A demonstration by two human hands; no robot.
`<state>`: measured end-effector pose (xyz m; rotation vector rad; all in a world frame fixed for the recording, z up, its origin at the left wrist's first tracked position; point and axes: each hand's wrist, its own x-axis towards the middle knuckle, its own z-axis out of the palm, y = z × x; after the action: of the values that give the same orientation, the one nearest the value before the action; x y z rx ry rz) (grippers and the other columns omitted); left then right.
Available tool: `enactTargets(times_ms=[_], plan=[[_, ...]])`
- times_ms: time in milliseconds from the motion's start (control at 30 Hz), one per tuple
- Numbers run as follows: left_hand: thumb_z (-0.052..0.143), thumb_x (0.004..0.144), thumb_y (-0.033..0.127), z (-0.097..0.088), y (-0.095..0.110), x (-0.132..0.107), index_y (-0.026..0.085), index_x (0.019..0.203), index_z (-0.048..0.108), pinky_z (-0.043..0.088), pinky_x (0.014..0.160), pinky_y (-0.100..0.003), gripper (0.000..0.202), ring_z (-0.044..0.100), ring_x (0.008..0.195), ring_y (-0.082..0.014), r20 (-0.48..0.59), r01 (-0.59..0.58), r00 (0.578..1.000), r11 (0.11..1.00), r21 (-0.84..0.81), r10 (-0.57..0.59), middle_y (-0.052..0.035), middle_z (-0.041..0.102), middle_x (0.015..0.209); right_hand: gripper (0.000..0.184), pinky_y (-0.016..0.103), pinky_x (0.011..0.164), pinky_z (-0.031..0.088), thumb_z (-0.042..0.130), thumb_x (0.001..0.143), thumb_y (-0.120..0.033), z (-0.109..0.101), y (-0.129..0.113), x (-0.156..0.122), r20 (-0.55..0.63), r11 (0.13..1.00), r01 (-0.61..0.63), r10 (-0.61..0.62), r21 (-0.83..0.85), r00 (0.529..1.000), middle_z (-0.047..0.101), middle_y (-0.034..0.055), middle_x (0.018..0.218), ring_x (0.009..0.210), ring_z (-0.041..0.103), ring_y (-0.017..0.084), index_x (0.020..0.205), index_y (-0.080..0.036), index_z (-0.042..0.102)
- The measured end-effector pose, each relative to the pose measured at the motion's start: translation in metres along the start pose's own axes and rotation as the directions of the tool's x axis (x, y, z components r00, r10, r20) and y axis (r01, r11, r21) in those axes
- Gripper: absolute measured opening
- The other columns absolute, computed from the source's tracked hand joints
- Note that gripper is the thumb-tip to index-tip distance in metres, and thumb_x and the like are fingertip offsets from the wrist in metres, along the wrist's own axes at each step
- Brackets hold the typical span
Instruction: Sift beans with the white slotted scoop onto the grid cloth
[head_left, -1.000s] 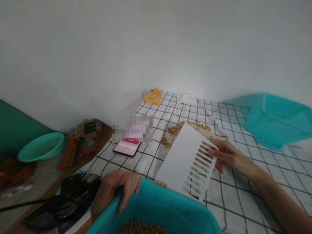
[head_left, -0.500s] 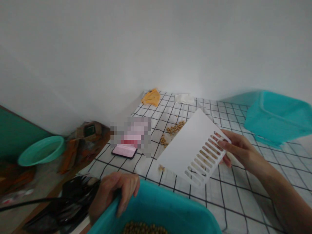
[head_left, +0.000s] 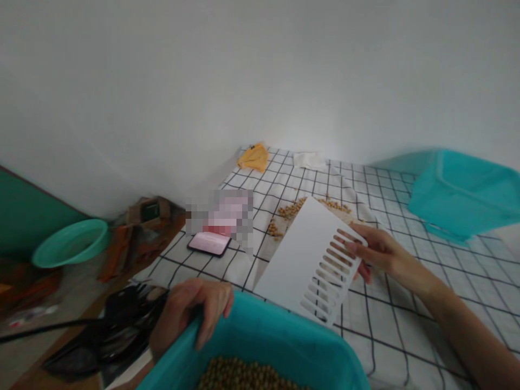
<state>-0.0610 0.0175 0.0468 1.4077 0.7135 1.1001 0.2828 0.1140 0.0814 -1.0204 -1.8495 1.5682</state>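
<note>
My left hand point(head_left: 199, 309) is closed over the corner of a teal plastic bin point(head_left: 284, 325) at the bottom of the view. Soybeans point(head_left: 244, 375) cover the bin's floor. At the right, my right hand point(head_left: 376, 252) grips the slotted end of a flat white plastic board point(head_left: 294, 244), thumb on top and fingers underneath. The board is tilted, its plain lower edge near the bin's far rim; whether the two touch I cannot tell. Loose beans point(head_left: 290, 209) lie on the table beyond the board, which partly hides them.
A checked cloth point(head_left: 406, 200) covers the table. On it are a phone point(head_left: 209, 244), partly blurred out, a yellow cloth-like item point(head_left: 254, 157), a white tissue point(head_left: 309, 160) and a second teal bin point(head_left: 467, 195). A green basin point(head_left: 71, 244) and a cardboard box point(head_left: 148, 212) stand left, below the table.
The white board has moved down and left toward the teal bin with my right hand. More table beans show behind it, and more beans inside the bin are visible. My left hand stays on the rim.
</note>
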Motion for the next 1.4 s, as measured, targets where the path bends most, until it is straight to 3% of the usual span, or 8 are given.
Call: enactTargets(times_ms=[267, 500, 700, 800, 1100, 1200, 1333, 1400], plan=[[0.029, 0.106, 0.044, -0.004, -0.001, -0.001, 0.02, 0.047, 0.058, 0.046, 0.062, -0.035, 0.07, 0.048, 0.042, -0.0155, 0.023, 0.04, 0.999, 0.999, -0.006, -0.04, -0.0017, 0.056, 0.04, 0.034, 0.019, 0.038, 0.046, 0.069, 0.091, -0.05, -0.028, 0.002, -0.006, -0.174, 0.997, 0.028, -0.04, -0.068, 0.984, 0.063, -0.0011, 0.056, 0.04, 0.056, 0.01, 0.083, -0.018, 0.061], [0.028, 0.106, 0.044, 0.002, 0.001, 0.001, 0.019, 0.043, 0.05, 0.041, 0.058, -0.036, 0.071, 0.044, 0.039, -0.0144, -0.008, 0.047, 0.999, 0.998, 0.028, -0.047, -0.0013, 0.05, 0.036, 0.023, 0.021, 0.037, 0.045, 0.072, 0.09, -0.039, -0.05, 0.012, -0.015, -0.366, 0.994, 0.11, -0.108, -0.018, 0.924, 0.063, -0.0004, 0.061, 0.043, 0.053, 0.011, 0.085, -0.018, 0.067], [0.027, 0.106, 0.04, 0.0, -0.006, 0.0, 0.02, 0.044, 0.054, 0.042, 0.056, -0.034, 0.071, 0.043, 0.038, -0.0141, -0.057, -0.007, 0.998, 1.0, -0.015, 0.006, -0.0005, 0.049, 0.037, 0.016, 0.02, 0.037, 0.044, 0.073, 0.088, -0.034, -0.041, 0.008, -0.01, -0.454, 0.981, 0.191, -0.159, 0.024, 0.877, 0.064, 0.0002, 0.066, 0.048, 0.055, 0.011, 0.084, -0.018, 0.069], [0.03, 0.106, 0.042, -0.003, -0.003, 0.001, 0.02, 0.044, 0.057, 0.045, 0.058, -0.035, 0.071, 0.047, 0.039, -0.0152, 0.014, 0.03, 0.999, 0.999, 0.031, -0.03, -0.001, 0.054, 0.038, 0.016, 0.019, 0.037, 0.044, 0.073, 0.088, -0.034, -0.035, 0.008, -0.007, -0.465, 0.984, 0.178, -0.149, 0.017, 0.873, 0.065, 0.0005, 0.067, 0.048, 0.055, 0.01, 0.087, -0.018, 0.071], [0.032, 0.105, 0.042, -0.004, -0.002, -0.001, 0.02, 0.045, 0.055, 0.044, 0.06, -0.035, 0.068, 0.047, 0.041, -0.0144, 0.004, 0.036, 0.999, 0.999, 0.008, -0.036, -0.001, 0.055, 0.038, 0.019, 0.021, 0.037, 0.043, 0.072, 0.088, -0.036, -0.028, 0.006, -0.005, -0.474, 0.984, 0.18, -0.151, 0.015, 0.867, 0.063, 0.0004, 0.064, 0.046, 0.052, 0.01, 0.088, -0.017, 0.073], [0.034, 0.105, 0.04, -0.008, -0.004, -0.004, 0.02, 0.046, 0.057, 0.047, 0.063, -0.035, 0.067, 0.05, 0.043, -0.0148, 0.01, 0.065, 0.998, 0.998, 0.022, -0.065, -0.0013, 0.058, 0.041, 0.02, 0.022, 0.035, 0.041, 0.073, 0.086, -0.037, -0.028, 0.002, -0.006, -0.592, 0.973, 0.232, -0.179, 0.014, 0.786, 0.063, 0.0009, 0.066, 0.045, 0.05, 0.011, 0.088, -0.018, 0.074], [0.034, 0.104, 0.042, -0.008, -0.002, -0.002, 0.02, 0.044, 0.056, 0.047, 0.06, -0.035, 0.067, 0.049, 0.041, -0.0156, 0.015, 0.053, 0.998, 0.997, 0.05, -0.054, -0.0021, 0.057, 0.04, 0.02, 0.024, 0.033, 0.037, 0.076, 0.082, -0.039, -0.04, 0.005, -0.009, -0.797, 0.949, 0.316, -0.184, 0.008, 0.575, 0.061, 0.0008, 0.06, 0.042, 0.047, 0.011, 0.082, -0.019, 0.072], [0.034, 0.103, 0.042, -0.007, -0.001, 0.0, 0.02, 0.042, 0.053, 0.047, 0.058, -0.035, 0.067, 0.048, 0.039, -0.0154, 0.017, 0.047, 0.999, 0.996, 0.071, -0.049, -0.0022, 0.056, 0.037, 0.021, 0.023, 0.033, 0.037, 0.078, 0.08, -0.039, -0.053, 0.012, -0.01, -0.852, 0.936, 0.348, -0.139, 0.052, 0.504, 0.06, 0.0008, 0.058, 0.042, 0.048, 0.01, 0.076, -0.02, 0.069]])
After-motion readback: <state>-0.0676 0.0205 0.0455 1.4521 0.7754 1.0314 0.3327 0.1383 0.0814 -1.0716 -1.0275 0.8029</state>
